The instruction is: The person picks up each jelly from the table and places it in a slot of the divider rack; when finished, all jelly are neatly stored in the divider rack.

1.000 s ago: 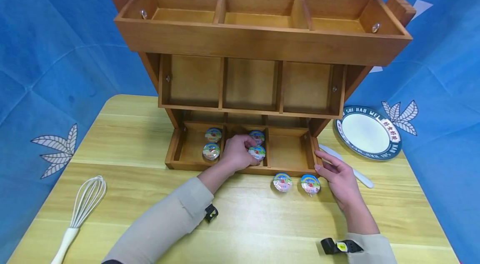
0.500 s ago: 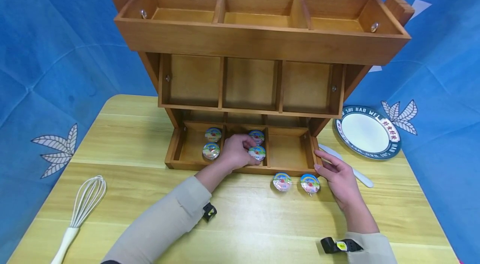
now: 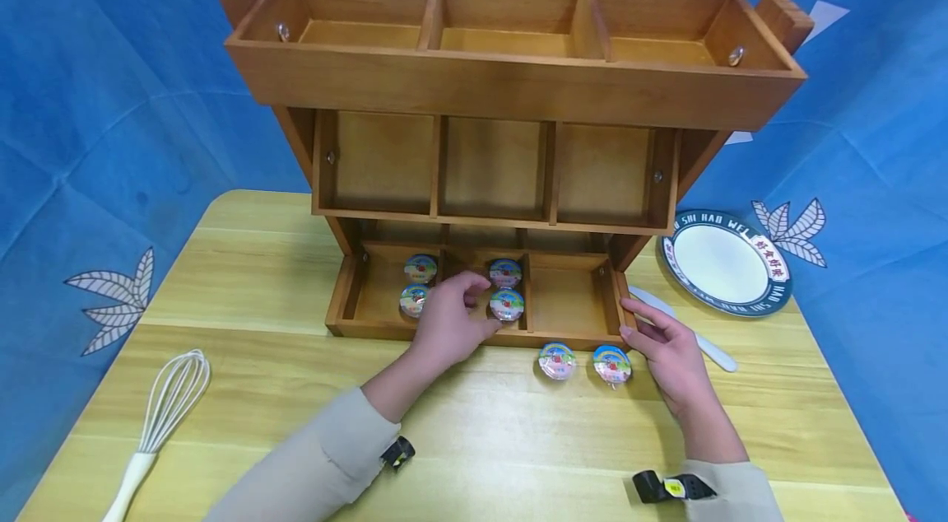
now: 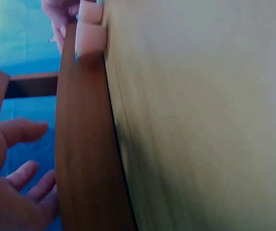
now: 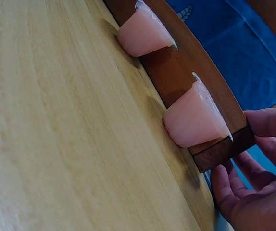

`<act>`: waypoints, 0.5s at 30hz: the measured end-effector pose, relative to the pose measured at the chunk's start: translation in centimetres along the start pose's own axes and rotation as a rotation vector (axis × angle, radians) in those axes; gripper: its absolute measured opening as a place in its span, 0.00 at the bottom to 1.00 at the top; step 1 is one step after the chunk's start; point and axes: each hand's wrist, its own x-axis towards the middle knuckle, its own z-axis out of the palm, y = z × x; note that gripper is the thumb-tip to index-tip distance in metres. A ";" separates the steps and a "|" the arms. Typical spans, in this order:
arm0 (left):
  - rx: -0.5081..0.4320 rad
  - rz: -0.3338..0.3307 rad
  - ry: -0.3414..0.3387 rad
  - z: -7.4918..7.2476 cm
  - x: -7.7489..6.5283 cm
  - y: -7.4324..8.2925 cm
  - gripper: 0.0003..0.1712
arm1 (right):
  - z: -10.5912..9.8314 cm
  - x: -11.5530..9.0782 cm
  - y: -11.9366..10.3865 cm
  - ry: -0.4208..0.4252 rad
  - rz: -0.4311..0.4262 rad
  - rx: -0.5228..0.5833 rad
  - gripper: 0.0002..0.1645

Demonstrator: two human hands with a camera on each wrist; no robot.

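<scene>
My left hand is over the front edge of the shelf's bottom tray, thumb and fingers spread apart with nothing between them. Just right of it, a foil-lidded jelly cup sits in the middle compartment, in front of another jelly cup. In the left compartment are a rear jelly cup and a front jelly cup, partly covered by the left hand. My right hand grips the right front corner of the wooden shelf; the right wrist view shows its thumb and fingers around that corner.
Two pink jelly cups, one at left and one at right, stand on the table before the tray. A white spatula-like tool and a rimmed plate lie right. A whisk lies left. Blue cloth hangs behind.
My left hand has let go of the front jelly cup in the middle compartment and drawn back left and toward me. The right hand has stayed on the shelf corner.
</scene>
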 end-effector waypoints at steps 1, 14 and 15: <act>0.011 0.023 0.031 0.0 -0.5 0.2 0.27 | 0.0 0.0 0.0 0.000 0.000 0.001 0.29; -0.100 0.142 0.104 2.5 -4.7 1.8 0.26 | 0.0 -0.1 -0.2 -0.007 0.011 0.001 0.29; -0.114 0.130 0.085 2.8 -4.9 2.0 0.26 | 0.0 0.0 -0.1 -0.007 0.013 0.002 0.29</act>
